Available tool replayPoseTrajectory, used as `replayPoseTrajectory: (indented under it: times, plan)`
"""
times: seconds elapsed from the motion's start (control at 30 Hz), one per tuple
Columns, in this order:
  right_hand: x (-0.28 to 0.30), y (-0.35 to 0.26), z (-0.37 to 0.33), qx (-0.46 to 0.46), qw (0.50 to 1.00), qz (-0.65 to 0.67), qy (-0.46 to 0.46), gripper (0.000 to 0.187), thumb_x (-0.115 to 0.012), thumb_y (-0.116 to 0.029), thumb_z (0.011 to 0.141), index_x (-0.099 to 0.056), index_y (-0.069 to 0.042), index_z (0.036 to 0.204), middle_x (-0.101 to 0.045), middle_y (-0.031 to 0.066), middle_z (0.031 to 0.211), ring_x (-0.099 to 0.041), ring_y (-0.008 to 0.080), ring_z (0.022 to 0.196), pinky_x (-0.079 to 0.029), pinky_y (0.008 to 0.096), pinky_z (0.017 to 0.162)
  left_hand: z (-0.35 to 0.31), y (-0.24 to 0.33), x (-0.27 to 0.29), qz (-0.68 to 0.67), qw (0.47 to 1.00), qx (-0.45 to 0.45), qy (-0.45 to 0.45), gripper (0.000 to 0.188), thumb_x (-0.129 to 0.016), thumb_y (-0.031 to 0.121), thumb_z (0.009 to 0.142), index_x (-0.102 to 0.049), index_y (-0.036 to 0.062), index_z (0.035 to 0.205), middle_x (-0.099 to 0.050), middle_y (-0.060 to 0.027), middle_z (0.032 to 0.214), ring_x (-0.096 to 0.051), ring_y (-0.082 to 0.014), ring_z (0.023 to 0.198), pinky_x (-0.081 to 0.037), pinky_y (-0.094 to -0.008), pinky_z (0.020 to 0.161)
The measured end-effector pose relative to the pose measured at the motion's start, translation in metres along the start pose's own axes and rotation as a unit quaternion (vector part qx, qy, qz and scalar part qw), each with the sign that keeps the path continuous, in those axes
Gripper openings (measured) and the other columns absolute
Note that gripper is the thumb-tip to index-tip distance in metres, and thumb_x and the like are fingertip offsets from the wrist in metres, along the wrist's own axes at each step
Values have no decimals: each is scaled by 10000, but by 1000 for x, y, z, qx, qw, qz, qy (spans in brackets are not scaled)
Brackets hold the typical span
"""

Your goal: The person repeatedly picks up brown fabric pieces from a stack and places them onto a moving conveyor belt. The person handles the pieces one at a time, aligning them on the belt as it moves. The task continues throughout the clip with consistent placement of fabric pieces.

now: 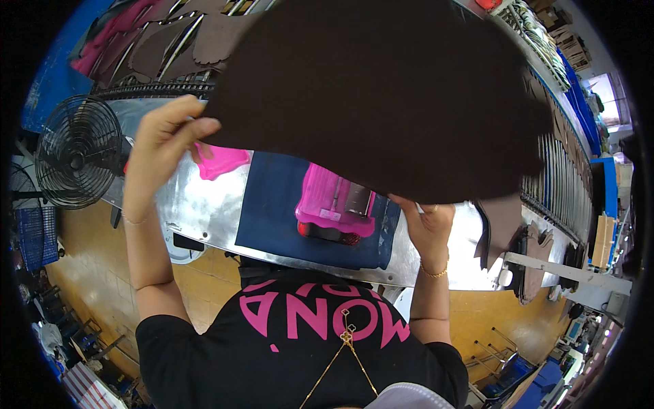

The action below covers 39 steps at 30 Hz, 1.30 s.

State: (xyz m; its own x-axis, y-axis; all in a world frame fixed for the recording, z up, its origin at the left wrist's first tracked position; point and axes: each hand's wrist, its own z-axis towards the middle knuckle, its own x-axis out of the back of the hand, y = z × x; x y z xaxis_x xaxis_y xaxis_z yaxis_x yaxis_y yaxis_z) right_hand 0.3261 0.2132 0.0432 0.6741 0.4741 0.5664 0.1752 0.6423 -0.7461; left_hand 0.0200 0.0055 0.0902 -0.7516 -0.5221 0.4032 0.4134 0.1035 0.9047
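A large dark brown sheet of flexible material (pixel 381 95) is raised over the worktable and fills the upper middle of the view. My left hand (pixel 176 133) pinches its left corner between thumb and fingers. Lower down on the right, my right hand (pixel 430 225) grips the sheet's near edge, its fingertips partly hidden. Under the sheet, a pink plastic tray (pixel 310 198) with metal items in it lies on a dark blue cloth (pixel 269 204). Near my left hand is a crumpled-looking pink piece (pixel 226 163).
A black fan (pixel 78 153) stands at the left. Racks with brown cut pieces (pixel 160 51) run along the back left, and slotted racks (pixel 562 170) line the right. More brown pieces (pixel 504 221) hang at the metal table's (pixel 214 221) right end, beside a white bar (pixel 565 269).
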Motion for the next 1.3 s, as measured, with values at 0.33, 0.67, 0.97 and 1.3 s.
replayPoseTrajectory:
  times: [0.33, 0.67, 0.97, 1.3]
  plan:
    - [64, 62, -87, -145, 986, -40, 76, 170, -598, 0, 757, -682, 16, 903, -673, 107, 776, -589, 162, 718, -437, 306, 793, 30, 15, -110, 116, 958, -213, -155, 91, -671, 73, 765, -654, 31, 844, -547, -71, 735, -583, -231, 610, -475, -328, 547]
    - [169, 84, -73, -171, 926, 140, 305, 213, -581, -82, 911, -593, 70, 1058, -615, 82, 982, -557, 119, 872, -447, 236, 782, 57, 56, -170, 105, 946, -283, -122, 264, -702, 199, 783, -640, 120, 1026, -507, -59, 910, -544, -200, 603, -448, -309, 529]
    - [148, 227, 54, -248, 941, 97, 209, 374, -580, -74, 895, -519, 104, 1219, -628, 113, 1080, -592, 129, 914, -474, 233, 785, 42, 44, -86, 27, 995, -83, 43, 409, -687, 90, 811, -578, 108, 1205, -462, -4, 923, -355, -15, 531, -318, -163, 489]
    - [117, 294, 86, -301, 914, -234, 136, 361, -634, -304, 846, -624, -158, 1175, -643, 64, 1063, -602, 215, 964, -411, 434, 868, 14, -3, -54, 2, 991, 36, 127, 431, -623, 25, 851, -524, 89, 1266, -475, 9, 989, -395, 16, 575, -303, -141, 503]
